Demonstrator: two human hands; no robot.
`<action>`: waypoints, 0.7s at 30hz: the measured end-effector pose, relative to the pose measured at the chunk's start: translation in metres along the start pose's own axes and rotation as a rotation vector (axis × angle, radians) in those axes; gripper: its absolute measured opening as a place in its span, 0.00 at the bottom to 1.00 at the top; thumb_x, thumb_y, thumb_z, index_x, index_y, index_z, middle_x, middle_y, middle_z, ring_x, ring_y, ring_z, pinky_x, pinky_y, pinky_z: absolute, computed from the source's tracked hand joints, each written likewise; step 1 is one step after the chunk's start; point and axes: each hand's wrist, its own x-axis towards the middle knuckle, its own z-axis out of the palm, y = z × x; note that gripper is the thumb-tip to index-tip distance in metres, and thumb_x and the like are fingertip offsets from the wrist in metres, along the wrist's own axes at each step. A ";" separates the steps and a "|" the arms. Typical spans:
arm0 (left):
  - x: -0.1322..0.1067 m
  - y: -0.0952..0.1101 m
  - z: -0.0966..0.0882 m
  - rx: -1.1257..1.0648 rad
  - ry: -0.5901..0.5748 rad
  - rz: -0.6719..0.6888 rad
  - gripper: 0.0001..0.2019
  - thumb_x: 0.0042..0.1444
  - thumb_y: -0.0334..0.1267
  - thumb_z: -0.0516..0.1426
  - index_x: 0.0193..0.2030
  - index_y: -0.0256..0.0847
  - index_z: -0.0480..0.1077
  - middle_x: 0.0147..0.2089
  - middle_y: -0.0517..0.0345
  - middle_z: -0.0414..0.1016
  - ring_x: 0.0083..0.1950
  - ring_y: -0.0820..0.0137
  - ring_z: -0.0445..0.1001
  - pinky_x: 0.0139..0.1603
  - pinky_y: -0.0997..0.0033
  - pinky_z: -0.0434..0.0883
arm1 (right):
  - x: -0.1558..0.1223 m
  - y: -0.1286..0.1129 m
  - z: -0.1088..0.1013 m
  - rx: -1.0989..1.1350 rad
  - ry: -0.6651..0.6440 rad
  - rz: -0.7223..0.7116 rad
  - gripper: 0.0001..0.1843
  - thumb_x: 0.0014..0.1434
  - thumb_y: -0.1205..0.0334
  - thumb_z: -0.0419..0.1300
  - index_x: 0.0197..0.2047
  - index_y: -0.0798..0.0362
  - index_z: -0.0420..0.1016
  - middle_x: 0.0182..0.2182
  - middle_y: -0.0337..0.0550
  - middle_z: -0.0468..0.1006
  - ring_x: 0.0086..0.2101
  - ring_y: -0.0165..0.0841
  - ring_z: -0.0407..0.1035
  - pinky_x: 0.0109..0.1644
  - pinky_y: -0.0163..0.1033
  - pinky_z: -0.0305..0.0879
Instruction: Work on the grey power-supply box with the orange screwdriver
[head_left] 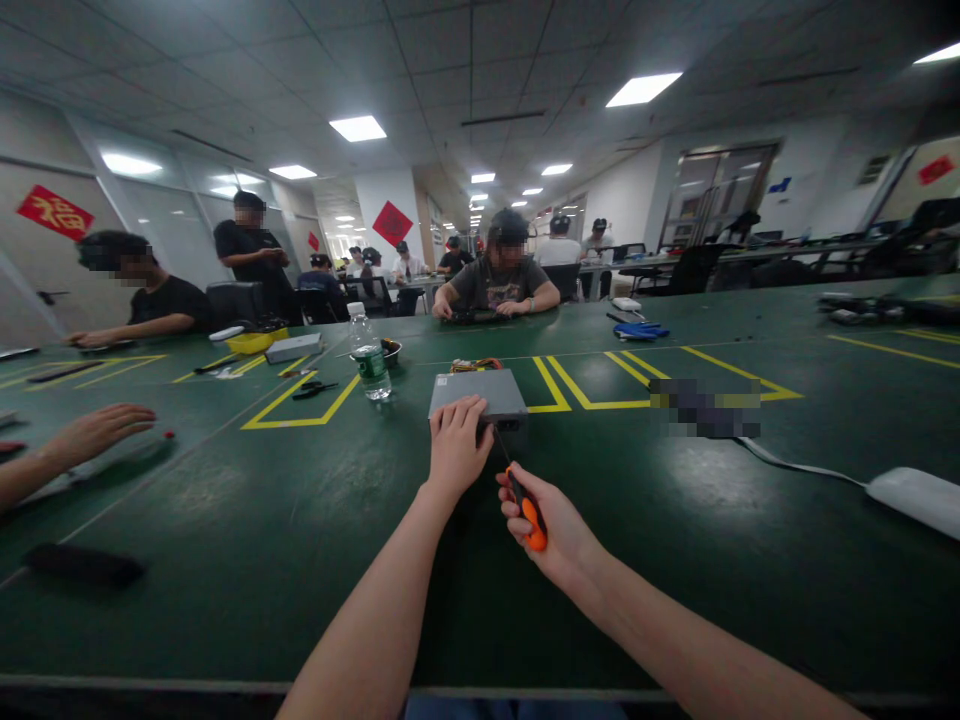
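Note:
A flat grey metal box (489,392) lies on the green table (300,520) straight ahead of me. My left hand (456,445) rests on its near left corner, fingers curled over the top, holding it down. My right hand (547,530) is closed round an orange-handled screwdriver (529,512). The thin dark shaft runs up and left, and its tip meets the near face of the box.
A water bottle (369,355) stands left of the box, with scissors (313,389) beside it. Another person's hand (94,432) lies at the far left. A white device (915,497) with a cable sits at right. People sit at the table's far side.

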 end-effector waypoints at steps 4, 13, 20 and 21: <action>0.000 0.000 0.000 -0.006 -0.009 -0.002 0.17 0.56 0.36 0.52 0.53 0.45 0.63 0.55 0.54 0.68 0.57 0.62 0.63 0.58 0.57 0.55 | 0.000 0.000 0.000 0.001 -0.004 -0.003 0.11 0.60 0.66 0.51 0.27 0.59 0.66 0.19 0.38 0.65 0.15 0.20 0.56 0.13 0.22 0.50; 0.000 -0.001 0.000 -0.002 -0.024 -0.005 0.16 0.56 0.37 0.51 0.53 0.45 0.63 0.56 0.55 0.67 0.57 0.63 0.62 0.58 0.58 0.53 | 0.003 0.000 -0.002 -0.016 0.009 -0.020 0.09 0.58 0.67 0.54 0.27 0.60 0.66 0.20 0.38 0.64 0.16 0.19 0.56 0.12 0.22 0.48; 0.000 -0.001 0.001 0.001 -0.008 -0.002 0.16 0.56 0.37 0.52 0.53 0.45 0.63 0.55 0.55 0.67 0.57 0.63 0.62 0.58 0.59 0.53 | 0.000 -0.002 -0.001 -0.015 -0.053 0.032 0.15 0.63 0.63 0.47 0.31 0.62 0.68 0.20 0.40 0.64 0.16 0.20 0.56 0.13 0.23 0.52; 0.000 -0.001 0.001 0.001 -0.010 -0.003 0.16 0.56 0.37 0.52 0.53 0.45 0.63 0.55 0.55 0.67 0.57 0.63 0.62 0.59 0.59 0.53 | 0.000 -0.001 -0.001 -0.017 -0.050 0.031 0.15 0.63 0.63 0.47 0.31 0.62 0.68 0.20 0.40 0.64 0.16 0.20 0.56 0.13 0.23 0.51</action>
